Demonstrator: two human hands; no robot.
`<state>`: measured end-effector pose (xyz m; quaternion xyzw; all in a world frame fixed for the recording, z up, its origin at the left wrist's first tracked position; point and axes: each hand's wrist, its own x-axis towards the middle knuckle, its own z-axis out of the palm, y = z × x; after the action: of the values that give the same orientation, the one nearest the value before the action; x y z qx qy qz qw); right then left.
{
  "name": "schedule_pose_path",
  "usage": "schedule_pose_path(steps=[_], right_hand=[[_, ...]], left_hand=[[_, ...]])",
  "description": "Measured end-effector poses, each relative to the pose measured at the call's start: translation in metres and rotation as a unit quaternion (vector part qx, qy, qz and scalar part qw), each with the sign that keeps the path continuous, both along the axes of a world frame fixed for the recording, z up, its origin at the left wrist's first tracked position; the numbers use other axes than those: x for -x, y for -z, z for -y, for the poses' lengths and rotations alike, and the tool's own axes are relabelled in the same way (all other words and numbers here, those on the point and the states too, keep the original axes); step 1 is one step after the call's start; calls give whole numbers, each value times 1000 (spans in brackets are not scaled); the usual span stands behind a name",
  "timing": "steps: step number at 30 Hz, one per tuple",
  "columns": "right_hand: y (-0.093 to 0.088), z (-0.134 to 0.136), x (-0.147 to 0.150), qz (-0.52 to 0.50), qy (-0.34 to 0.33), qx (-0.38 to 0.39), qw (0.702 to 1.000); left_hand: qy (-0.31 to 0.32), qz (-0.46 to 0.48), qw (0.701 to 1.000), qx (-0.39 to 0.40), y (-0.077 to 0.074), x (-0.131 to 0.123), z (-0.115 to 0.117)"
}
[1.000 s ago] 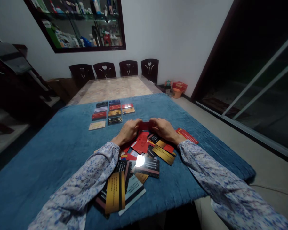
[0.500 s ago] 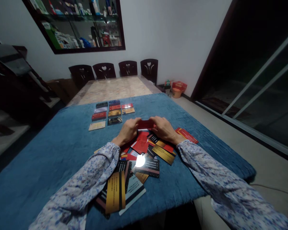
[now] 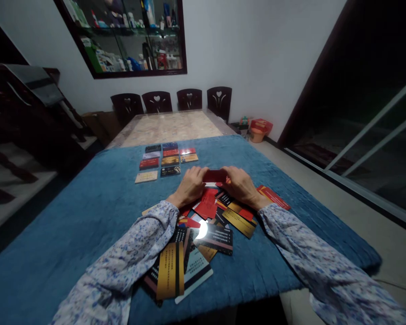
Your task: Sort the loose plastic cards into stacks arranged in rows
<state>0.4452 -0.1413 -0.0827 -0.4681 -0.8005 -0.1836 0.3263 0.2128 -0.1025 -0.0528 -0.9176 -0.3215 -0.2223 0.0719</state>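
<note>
Between my two hands is a dark red card [image 3: 214, 176], gripped at its two short ends just above a loose pile of cards. My left hand [image 3: 191, 186] is closed on its left end. My right hand [image 3: 241, 184] is closed on its right end; whether more cards lie behind it I cannot tell. Below the hands lie a red card [image 3: 207, 204], a gold card [image 3: 239, 221] and a black card [image 3: 216, 238] that catches a bright glare. Nearer to me, a gold card with a dark stripe [image 3: 171, 271] overlaps a pale grey card [image 3: 196, 271].
Beyond my left hand, small stacks of cards stand in rows, among them a cream stack [image 3: 146, 176] and a black stack [image 3: 170, 171]. A blue cloth [image 3: 98, 203] covers the near part of the table. Dark chairs [image 3: 189, 98] line the far end.
The whole view has shifted slightly, so everything sits a little further right. Both hands keep their grip on the red card over the pile.
</note>
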Motion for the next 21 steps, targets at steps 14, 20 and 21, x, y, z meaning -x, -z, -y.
schedule_pose_path(steps=[14,20,21], right_hand=[[-5,5,-4,-5,-4,-48,999],[-18,5,-3,15,-16,-41,999],[-21,4,-2,24,-24,-36,999]], left_hand=[[-18,-14,999,-47,-6,-4,2],[-9,-14,998,-58,-17,3,0],[-10,-23,998,-56,-19,6,-1]])
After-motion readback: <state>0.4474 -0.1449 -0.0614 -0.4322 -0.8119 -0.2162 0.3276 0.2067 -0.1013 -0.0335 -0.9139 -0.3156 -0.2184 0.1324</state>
